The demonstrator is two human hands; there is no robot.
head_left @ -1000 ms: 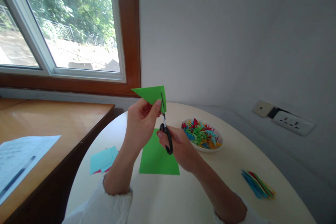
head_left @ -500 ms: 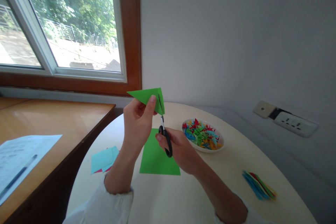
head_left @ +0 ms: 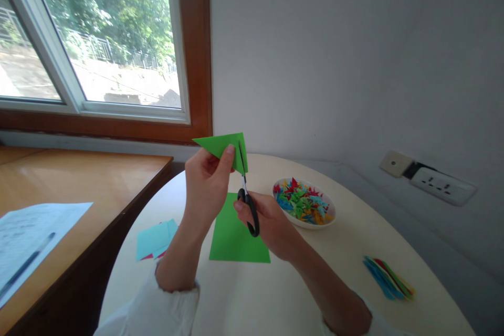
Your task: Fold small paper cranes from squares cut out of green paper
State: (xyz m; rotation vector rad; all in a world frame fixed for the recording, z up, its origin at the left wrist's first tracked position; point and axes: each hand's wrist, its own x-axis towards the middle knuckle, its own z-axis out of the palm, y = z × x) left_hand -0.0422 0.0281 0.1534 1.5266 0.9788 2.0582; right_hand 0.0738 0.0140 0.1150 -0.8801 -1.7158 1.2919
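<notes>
Between thumb and fingers, my left hand (head_left: 208, 181) pinches a folded piece of green paper (head_left: 216, 143), triangular with its sharp tip pointing left. My right hand (head_left: 271, 226) grips black-handled scissors (head_left: 253, 215), blades pointing up. The blades lie across the right part of the folded paper, close to its right edge, and look nearly closed. Below both hands a flat green sheet (head_left: 236, 244) rests on the table; my hands and the scissors cover part of it.
A white bowl (head_left: 315, 226) of small colourful folded paper shapes stands right on the round white table (head_left: 291, 294). Light blue and pink paper squares (head_left: 153, 239) lie left, coloured paper strips (head_left: 389, 278) right. A wooden desk (head_left: 129, 176) holds written sheets and a pen (head_left: 27, 265).
The folded green paper and the scissors have shifted very slightly to the right. Both hands keep their holds, and everything on the table is unchanged.
</notes>
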